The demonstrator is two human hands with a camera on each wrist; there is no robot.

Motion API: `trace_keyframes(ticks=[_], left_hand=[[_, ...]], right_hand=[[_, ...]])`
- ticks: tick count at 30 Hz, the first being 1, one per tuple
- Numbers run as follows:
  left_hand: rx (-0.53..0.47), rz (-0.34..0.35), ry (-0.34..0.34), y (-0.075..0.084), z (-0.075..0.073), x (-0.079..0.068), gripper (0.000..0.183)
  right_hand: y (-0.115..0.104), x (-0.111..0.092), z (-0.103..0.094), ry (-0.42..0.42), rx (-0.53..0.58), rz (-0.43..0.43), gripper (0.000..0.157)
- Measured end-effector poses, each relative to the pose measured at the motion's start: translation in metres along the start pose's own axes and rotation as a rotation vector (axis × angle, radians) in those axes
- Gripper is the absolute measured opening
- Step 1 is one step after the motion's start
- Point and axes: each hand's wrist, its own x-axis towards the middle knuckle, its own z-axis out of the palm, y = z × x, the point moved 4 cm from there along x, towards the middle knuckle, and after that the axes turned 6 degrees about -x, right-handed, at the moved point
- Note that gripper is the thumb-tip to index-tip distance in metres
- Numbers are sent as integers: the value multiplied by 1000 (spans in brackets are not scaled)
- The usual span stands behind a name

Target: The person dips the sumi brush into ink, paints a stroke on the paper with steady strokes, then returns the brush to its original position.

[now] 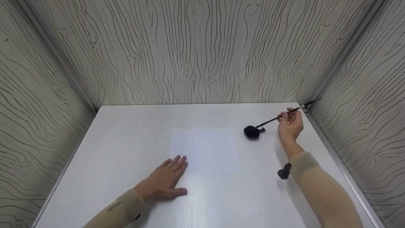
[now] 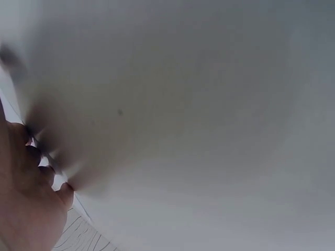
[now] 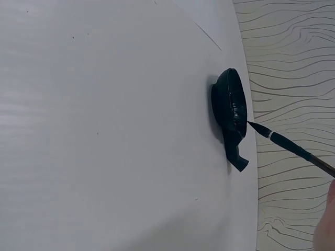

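My right hand [image 1: 290,125] pinches a thin writing brush [image 1: 269,122] by its handle, the loop end pointing up to the right. Its dark pointed tip is right at the rim of a small black ink dish [image 1: 251,132] with a short handle. The right wrist view shows the dish [image 3: 226,104] and the brush [image 3: 293,148] larger, with just a bit of my right hand [image 3: 325,225] at the edge. My left hand [image 1: 167,177] lies palm down, fingers straight and thumb spread, fingertips on the lower left edge of a white paper sheet [image 1: 205,148].
A white table [image 1: 136,126] carries everything, with the paper left of the dish. Wood-grain panels [image 1: 196,53] rise behind and on both sides, close beyond the right hand. A small black device [image 1: 284,171] sits at the right wrist.
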Motion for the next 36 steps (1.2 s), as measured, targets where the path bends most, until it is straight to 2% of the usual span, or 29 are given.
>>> trace_keyframes(ticks=[5,11,26,30,36], left_hand=[[3,-6,1,1,1,1,110],[-31,0,-4,2,0,-1,110],[-27,9,-14,1,-2,-2,110],[-23,11,-13,1,-2,-2,110],[-21,2,-15,0,0,-1,111]], right_hand=[[3,-2,3,-21,-35,5,26],[2,-3,2,-20,-57,-37,25],[-5,6,-9,-5,-25,-36,26],[-3,6,-10,-5,-25,-24,27],[7,0,-12,-13,5,44,21]])
